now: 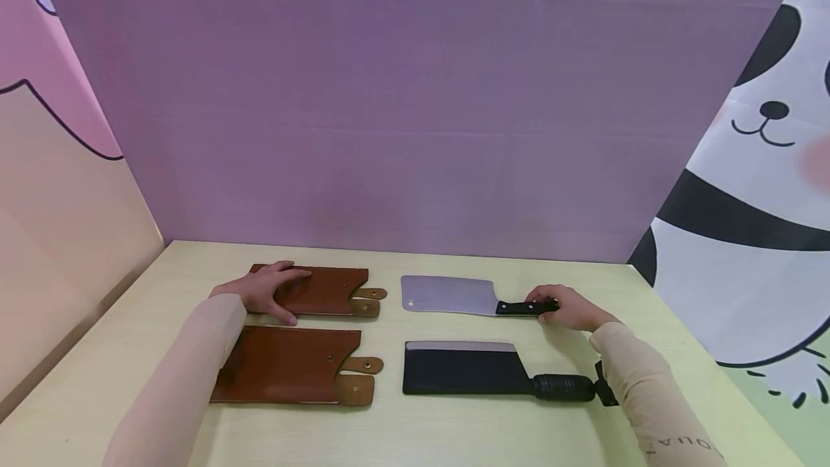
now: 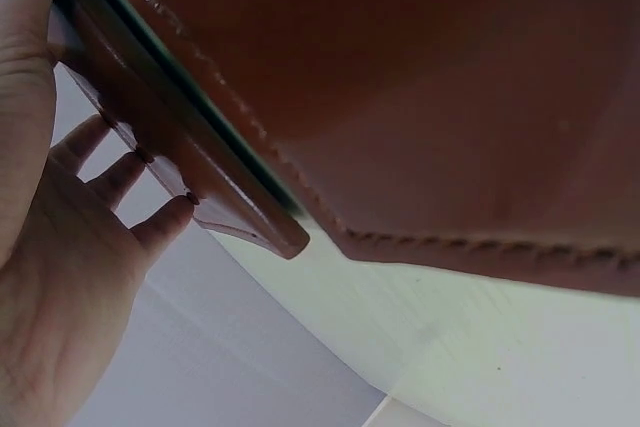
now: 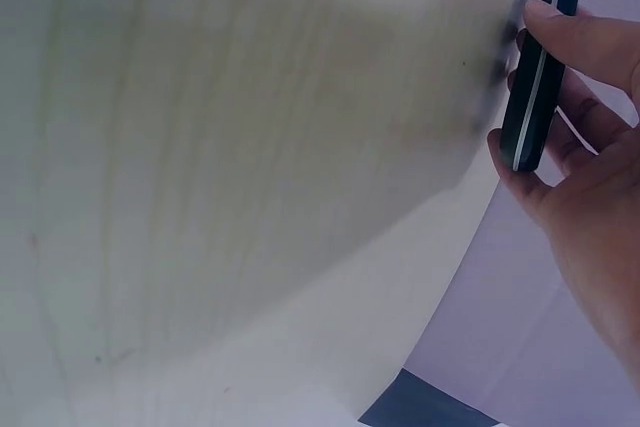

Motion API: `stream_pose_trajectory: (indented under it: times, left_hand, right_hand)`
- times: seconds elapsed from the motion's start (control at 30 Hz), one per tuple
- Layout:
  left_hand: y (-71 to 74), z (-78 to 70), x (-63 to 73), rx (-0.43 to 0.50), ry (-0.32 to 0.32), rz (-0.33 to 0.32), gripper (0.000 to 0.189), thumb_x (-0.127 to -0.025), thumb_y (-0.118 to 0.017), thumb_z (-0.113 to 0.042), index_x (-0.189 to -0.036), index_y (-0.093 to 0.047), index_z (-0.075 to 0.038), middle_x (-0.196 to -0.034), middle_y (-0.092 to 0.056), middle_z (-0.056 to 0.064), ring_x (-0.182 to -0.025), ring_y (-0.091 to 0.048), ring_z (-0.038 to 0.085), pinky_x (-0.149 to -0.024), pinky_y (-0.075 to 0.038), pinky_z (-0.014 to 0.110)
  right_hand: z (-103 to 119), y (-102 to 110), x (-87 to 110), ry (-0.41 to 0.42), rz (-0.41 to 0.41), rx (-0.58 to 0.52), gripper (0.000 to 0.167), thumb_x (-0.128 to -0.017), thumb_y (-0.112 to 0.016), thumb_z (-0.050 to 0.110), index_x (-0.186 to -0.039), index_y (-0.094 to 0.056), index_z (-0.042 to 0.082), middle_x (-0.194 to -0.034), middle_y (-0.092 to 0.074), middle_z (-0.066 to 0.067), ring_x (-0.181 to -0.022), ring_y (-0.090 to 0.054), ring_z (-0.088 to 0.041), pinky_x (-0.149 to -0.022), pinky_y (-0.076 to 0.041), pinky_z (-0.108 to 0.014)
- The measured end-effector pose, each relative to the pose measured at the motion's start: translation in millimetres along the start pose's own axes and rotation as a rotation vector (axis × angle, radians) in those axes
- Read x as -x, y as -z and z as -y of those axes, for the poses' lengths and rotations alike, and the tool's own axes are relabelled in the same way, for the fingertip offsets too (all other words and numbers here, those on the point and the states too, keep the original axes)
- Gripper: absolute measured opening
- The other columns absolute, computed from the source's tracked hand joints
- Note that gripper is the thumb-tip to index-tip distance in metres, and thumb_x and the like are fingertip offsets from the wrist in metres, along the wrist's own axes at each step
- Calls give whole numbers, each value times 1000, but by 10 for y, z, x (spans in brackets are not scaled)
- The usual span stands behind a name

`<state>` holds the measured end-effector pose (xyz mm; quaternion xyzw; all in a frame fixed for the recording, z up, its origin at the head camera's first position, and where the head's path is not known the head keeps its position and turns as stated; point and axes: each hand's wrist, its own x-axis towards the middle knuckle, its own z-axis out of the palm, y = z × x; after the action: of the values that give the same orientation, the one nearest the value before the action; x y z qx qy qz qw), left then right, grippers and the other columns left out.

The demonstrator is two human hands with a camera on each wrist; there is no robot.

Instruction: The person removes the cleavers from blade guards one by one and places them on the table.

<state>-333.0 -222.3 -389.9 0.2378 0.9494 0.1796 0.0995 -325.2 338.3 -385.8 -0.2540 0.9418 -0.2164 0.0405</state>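
Note:
My left hand (image 1: 262,288) spans the far brown leather knife sheath (image 1: 331,290), thumb at its near edge and fingers over its top and far side. In the left wrist view several fingertips (image 2: 175,212) touch that sheath (image 2: 230,182), held between them and the thumb. My right hand (image 1: 567,306) pinches the black riveted handle (image 1: 519,308) of a silver cleaver (image 1: 447,294), whose blade points left. In the right wrist view the thumb lies on one side of the handle (image 3: 540,77), with fingers on the other.
A second, larger leather sheath (image 1: 292,365) lies nearer, beside my left forearm. Next to it is a dark-bladed cleaver (image 1: 463,370) with a ribbed black handle, its end close to my right sleeve (image 1: 642,380). A purple backdrop (image 1: 415,107) rises behind the pale wooden table (image 1: 415,434).

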Motion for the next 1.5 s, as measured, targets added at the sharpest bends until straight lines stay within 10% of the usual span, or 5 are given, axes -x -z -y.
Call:
stream_pose_trajectory:
  times: [0.93, 1.5]
  left_hand:
    - [28, -15, 71, -23, -53, -22, 95, -66, -76, -50, -141, -34, -10, -147, -22, 23, -132, -22, 45, -97, -28, 63]
    - [158, 138, 250, -84, -28, -59, 93, -66, -72, -56, -141, -34, -15, -146, -23, 23, -130, -25, 46, -95, -28, 66]
  right_hand:
    - [-23, -13, 17, -2, -13, 19, 31, -77, -67, 0, -106, -60, 4, -95, -61, -8, -90, -54, -22, -83, -41, -46]
    - [87, 53, 153, 18, -75, -2, 35, -80, -63, 1, -113, -54, -8, -112, -55, -24, -103, -51, -43, -89, -38, -57]
